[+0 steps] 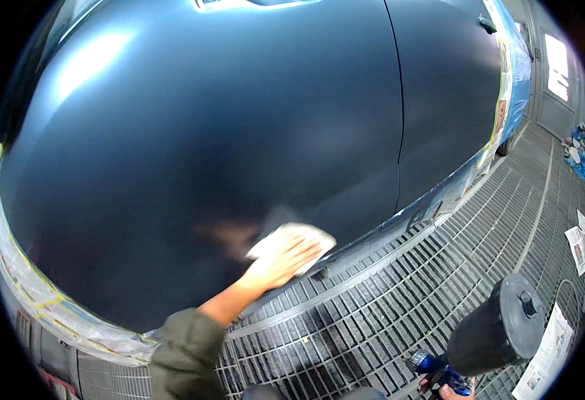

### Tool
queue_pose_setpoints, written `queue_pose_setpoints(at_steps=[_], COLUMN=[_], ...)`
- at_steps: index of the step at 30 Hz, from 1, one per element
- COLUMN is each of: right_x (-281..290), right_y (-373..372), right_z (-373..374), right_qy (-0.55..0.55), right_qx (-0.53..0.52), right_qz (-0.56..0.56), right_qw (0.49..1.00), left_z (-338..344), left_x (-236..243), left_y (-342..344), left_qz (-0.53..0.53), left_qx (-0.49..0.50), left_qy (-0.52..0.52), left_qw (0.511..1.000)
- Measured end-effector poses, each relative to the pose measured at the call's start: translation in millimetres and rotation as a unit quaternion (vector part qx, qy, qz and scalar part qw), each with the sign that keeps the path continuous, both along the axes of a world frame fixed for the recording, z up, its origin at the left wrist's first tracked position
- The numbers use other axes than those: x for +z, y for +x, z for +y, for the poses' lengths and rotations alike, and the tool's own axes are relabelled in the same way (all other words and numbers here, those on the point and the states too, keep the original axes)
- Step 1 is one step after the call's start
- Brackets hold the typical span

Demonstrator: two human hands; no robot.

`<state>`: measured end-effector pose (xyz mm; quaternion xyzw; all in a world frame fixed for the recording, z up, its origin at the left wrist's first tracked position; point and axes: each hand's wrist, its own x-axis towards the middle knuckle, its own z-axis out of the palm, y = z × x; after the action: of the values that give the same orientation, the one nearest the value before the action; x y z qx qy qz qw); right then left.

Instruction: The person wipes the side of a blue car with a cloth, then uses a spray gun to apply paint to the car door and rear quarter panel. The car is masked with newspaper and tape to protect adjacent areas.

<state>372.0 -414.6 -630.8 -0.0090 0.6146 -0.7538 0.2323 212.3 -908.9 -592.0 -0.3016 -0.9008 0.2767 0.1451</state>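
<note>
Masking [51, 308] already edges the dark panel [239, 127], but wiping seems unfinished: left hand [272, 268], fingers outstretched, covers a cloth [320, 237]; right hand [448, 392], fingers clamped round a spray gun [480, 339]

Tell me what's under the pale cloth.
The dark car panel shows beside the pale cloth, on which the left hand rests; whatever lies directly beneath is hidden.

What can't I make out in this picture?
All in the head view:
Underside of the white cloth: hidden by the cloth itself, beneath the left grip.
Much of the right grip on the spray gun: cut off by the lower edge.
Contents of the dark cup: hidden by its wall and lid.
Upper part of the car body: cut off by the top edge.
</note>
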Motion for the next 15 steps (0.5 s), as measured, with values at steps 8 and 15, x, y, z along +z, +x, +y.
queue_pose_setpoints(at_steps=[8,15], right_x=[142,262], right_y=[-34,-43], right_z=[-30,-3], right_qy=[-0.073,-0.058], right_qx=[0.048,0.121], right_qz=[-0.032,-0.071], right_qw=[0.996,0.988], left_z=[-91,30], left_x=[169,249], left_y=[180,12], left_qz=[-0.050,-0.091], left_qx=[0.136,0.023], left_qy=[-0.165,-0.185], left_qw=[0.976,0.978])
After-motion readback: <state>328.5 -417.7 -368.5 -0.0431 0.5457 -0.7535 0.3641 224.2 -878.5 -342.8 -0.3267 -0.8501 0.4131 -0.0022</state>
